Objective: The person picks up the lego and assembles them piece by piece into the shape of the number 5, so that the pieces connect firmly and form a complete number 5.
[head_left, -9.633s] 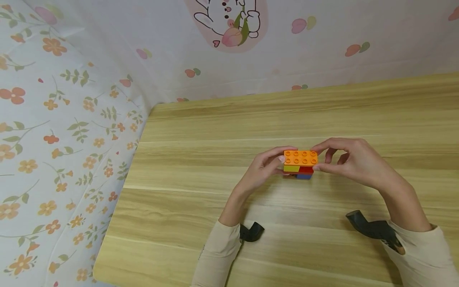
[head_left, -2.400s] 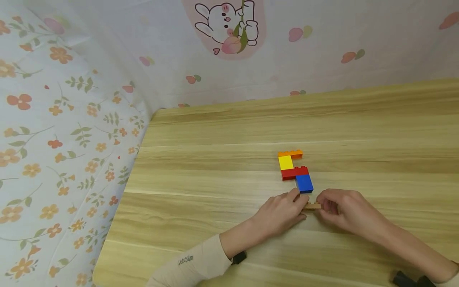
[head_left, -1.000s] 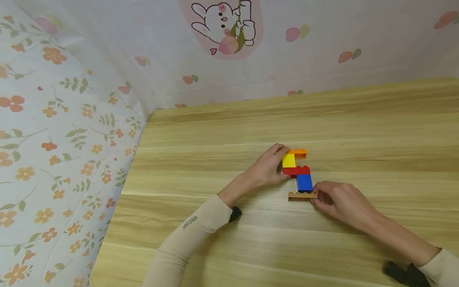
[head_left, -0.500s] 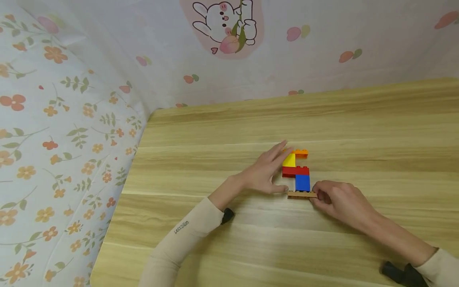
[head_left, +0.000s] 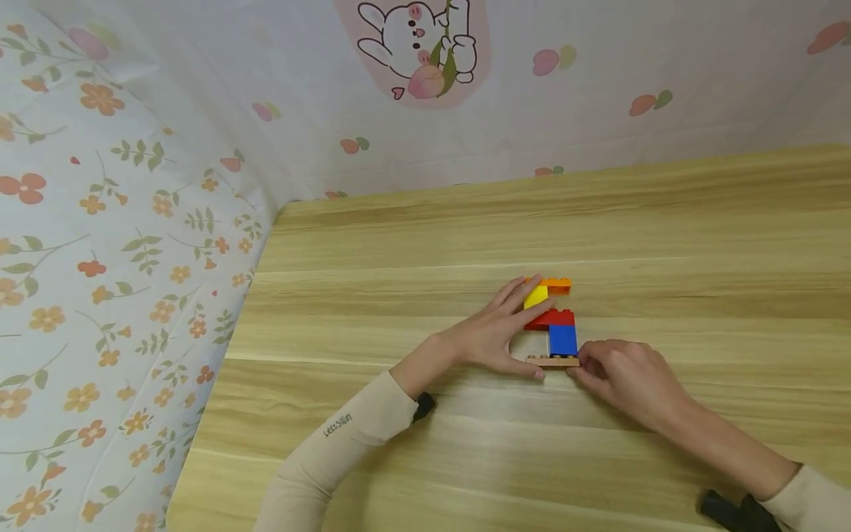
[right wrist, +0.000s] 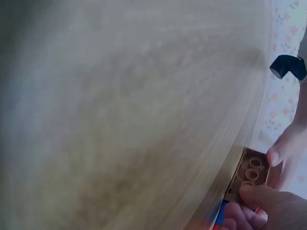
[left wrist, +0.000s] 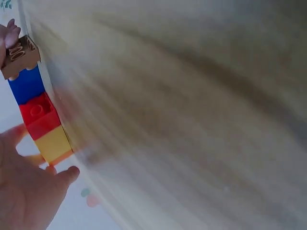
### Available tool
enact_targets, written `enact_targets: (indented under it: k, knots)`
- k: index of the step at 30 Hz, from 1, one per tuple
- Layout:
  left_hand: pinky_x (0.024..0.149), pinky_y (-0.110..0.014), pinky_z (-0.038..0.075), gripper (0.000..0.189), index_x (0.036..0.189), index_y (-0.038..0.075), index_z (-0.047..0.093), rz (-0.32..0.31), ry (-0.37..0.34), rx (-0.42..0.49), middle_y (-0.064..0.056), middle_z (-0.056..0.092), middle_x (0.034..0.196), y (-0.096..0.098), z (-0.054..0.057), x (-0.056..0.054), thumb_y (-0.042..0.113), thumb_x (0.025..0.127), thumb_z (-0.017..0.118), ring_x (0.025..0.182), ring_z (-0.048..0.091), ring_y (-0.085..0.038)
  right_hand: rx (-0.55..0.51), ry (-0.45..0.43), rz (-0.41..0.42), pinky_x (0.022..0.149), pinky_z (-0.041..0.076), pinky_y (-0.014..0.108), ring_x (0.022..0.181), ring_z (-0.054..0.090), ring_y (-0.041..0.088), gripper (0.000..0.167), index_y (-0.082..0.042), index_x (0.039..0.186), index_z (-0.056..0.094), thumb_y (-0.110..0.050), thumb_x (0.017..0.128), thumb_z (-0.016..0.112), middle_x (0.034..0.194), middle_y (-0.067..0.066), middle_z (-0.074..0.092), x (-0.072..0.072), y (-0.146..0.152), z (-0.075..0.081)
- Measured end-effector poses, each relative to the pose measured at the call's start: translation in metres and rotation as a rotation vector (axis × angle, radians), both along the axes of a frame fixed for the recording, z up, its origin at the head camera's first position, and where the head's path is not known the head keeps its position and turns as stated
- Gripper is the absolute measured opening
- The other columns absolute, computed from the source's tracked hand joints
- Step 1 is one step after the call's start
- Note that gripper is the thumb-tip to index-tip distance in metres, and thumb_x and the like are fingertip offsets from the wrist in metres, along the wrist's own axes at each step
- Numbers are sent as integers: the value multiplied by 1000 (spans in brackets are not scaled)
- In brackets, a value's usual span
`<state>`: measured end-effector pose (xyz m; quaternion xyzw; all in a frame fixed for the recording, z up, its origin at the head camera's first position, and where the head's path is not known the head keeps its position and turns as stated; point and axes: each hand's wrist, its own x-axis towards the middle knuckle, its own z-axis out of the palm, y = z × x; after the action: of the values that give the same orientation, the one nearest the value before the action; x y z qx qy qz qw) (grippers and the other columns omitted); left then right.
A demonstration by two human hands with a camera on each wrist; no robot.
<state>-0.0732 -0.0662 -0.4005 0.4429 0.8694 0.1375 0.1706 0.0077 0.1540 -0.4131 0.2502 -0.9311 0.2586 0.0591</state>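
Observation:
A zigzag row of toy building bricks lies on its side on the wooden table: orange [head_left: 561, 286], yellow [head_left: 534, 296], red [head_left: 564, 318], blue [head_left: 564, 340]. At the near end a tan brick [head_left: 554, 362] lies crosswise, its studs against the blue one. My left hand [head_left: 488, 338] spreads over the row's left side, straight fingers reaching over the orange, yellow and red bricks. Its thumb [right wrist: 273, 157] touches the tan brick's left end. With thumb and fingers my right hand [head_left: 628, 380] pinches the tan brick's right end; its thumb covers part of the hollow underside in the right wrist view.
The table [head_left: 372, 310] has light wood grain and a back edge along a patterned white cloth [head_left: 598, 81]. Another floral cloth [head_left: 133, 295] hangs on the left. Black wrist mounts [head_left: 738, 510] sit at both cuffs.
Earlier the bricks were held upright; now they lie flat. The tan brick came apart, then moved against the blue one and slightly left. My left hand spread and its thumb reached the tan brick.

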Motion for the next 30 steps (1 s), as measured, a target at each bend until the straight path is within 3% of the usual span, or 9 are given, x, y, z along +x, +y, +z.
enact_targets:
  k: [7, 9, 11, 14, 17, 21, 30]
  knots:
    - [111, -35, 12, 100, 150, 19, 19, 45, 156, -65, -10, -4, 155, 7, -2, 9, 69, 73, 60, 140, -3, -27, 28, 29, -55, 40, 26, 19, 46, 30, 2, 23, -16, 65, 55, -19, 70, 78, 53, -15, 34, 1, 0, -4]
    - [112, -36, 10, 98, 149, 19, 22, 57, 207, -86, -11, 0, 154, 9, -3, 11, 70, 73, 59, 140, -1, -27, 26, 49, -74, 40, 31, 21, 48, 38, 6, 24, -11, 71, 58, -21, 68, 79, 57, -9, 43, 1, 0, -4]
    - [112, -38, 11, 95, 147, 19, 26, 70, 230, -85, -12, 3, 154, 12, -4, 12, 69, 73, 59, 140, -1, -28, 25, 55, -93, 41, 40, 26, 59, 49, 15, 35, -4, 86, 60, -24, 66, 81, 70, 0, 54, -1, 1, -4]
    - [111, -40, 15, 91, 145, 18, 31, 82, 219, -58, -13, 6, 153, 15, -6, 12, 65, 74, 62, 140, -2, -30, 26, 74, -87, 51, 52, 41, 90, 54, 32, 73, 6, 118, 51, -28, 61, 83, 106, 18, 56, -5, 3, -3]
    - [109, -45, 20, 88, 143, 17, 32, 92, 199, -35, -14, 7, 153, 17, -7, 12, 61, 74, 64, 140, -2, -30, 35, 93, -10, 69, 52, 51, 110, 46, 38, 90, 7, 131, 39, -27, 60, 83, 125, 23, 46, -13, 5, -3]
    - [107, -49, 23, 87, 143, 18, 31, 106, 194, -24, -13, 8, 152, 19, -9, 12, 58, 74, 66, 140, -1, -29, 63, 116, 100, 86, 45, 53, 113, 46, 37, 93, 7, 133, 39, -26, 59, 84, 126, 23, 46, -22, 6, -3]
    - [108, -45, 22, 85, 144, 22, 31, 132, 185, 17, -12, 10, 151, 23, -11, 13, 54, 74, 67, 140, -1, -29, 75, 78, 152, 88, 44, 52, 111, 48, 36, 89, 8, 128, 46, -32, 59, 86, 122, 22, 51, -32, 9, -3]
